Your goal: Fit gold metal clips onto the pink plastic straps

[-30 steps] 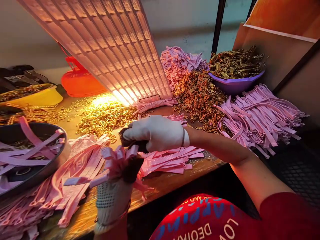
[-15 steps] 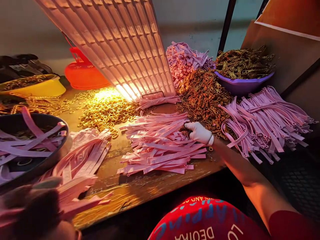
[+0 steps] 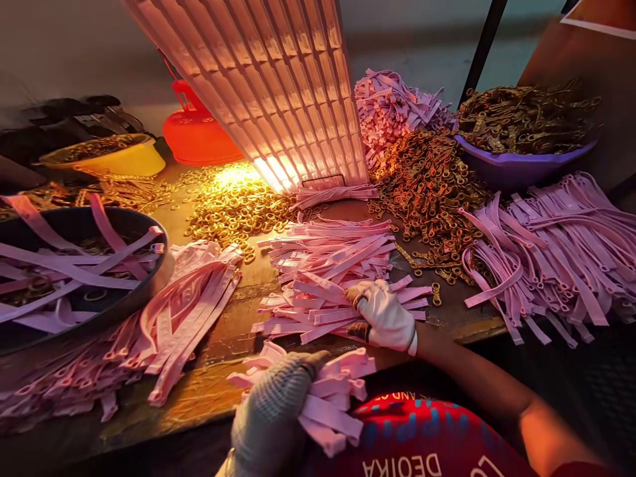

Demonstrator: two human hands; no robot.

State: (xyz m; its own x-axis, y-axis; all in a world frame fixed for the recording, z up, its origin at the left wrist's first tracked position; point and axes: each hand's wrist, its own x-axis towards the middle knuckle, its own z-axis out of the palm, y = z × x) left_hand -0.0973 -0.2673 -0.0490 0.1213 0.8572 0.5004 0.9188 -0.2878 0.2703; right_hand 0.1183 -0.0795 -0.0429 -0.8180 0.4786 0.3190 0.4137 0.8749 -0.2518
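My left hand (image 3: 271,417), in a knit glove, is closed round a bunch of pink straps (image 3: 334,404) at the near edge of the bench. In a white glove, my right hand (image 3: 383,313) rests on the near right corner of the middle pile of pink straps (image 3: 328,265), its fingertips curled onto a strap. Whether it has one pinched I cannot tell.
A dark tray (image 3: 124,301) with straps sits at left, above another strap heap (image 3: 163,324). Gold rings (image 3: 233,209) lie under a ribbed lit panel (image 3: 278,86). Bronze clasps (image 3: 430,189), a purple bowl (image 3: 517,165) and more straps (image 3: 561,245) fill the right. Yellow bowl (image 3: 124,159) and red lid (image 3: 199,136) behind.
My left hand came back from the far left to the middle near edge with its bunch of straps. My right hand slid nearer, from the pile's far right side to its near corner.
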